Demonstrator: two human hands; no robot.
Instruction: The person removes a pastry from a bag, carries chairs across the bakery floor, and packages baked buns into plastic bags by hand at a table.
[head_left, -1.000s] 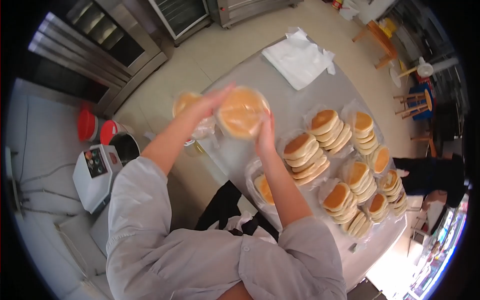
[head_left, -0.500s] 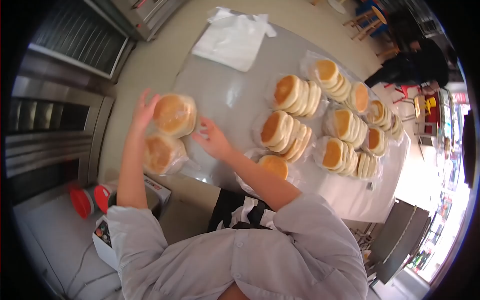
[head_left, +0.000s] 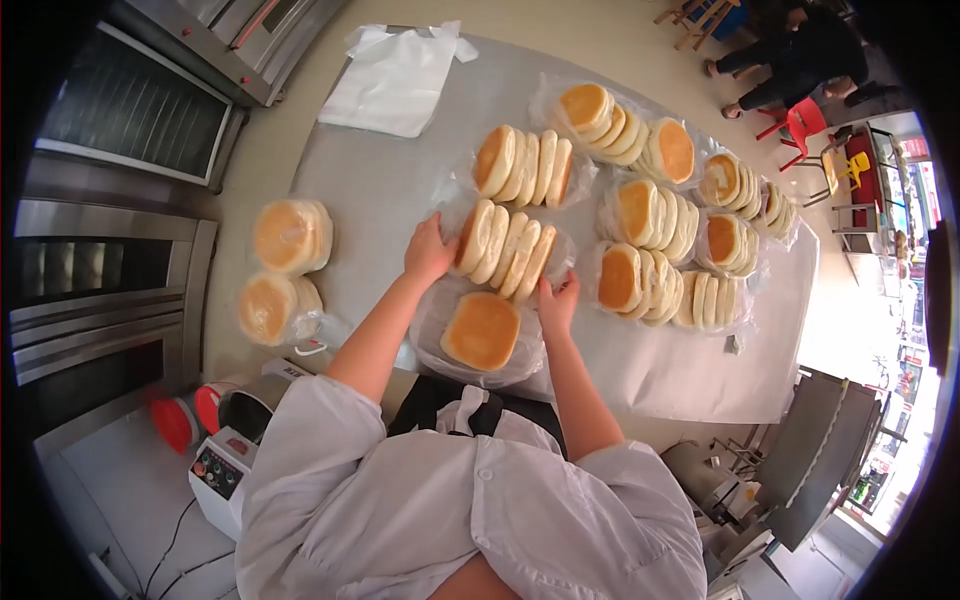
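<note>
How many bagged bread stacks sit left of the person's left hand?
2: the farther stack, near the left edge of the table, and the nearer stack beside it, closer to the person. No others seem hidden there.

From my remote post I take the middle bun row (head_left: 507,250) on the table (head_left: 365,172) as landmark. The left hand (head_left: 430,250) is at its left end, the right hand (head_left: 558,302) at its right. Directly before it I record a single bun (head_left: 481,331); directly behind it, a second bun row (head_left: 523,166). Well to its left I find two bagged stacks (head_left: 291,236), one behind the other; behind and left, plastic bags (head_left: 388,85). To its right I log several bun groups (head_left: 656,216).
</note>
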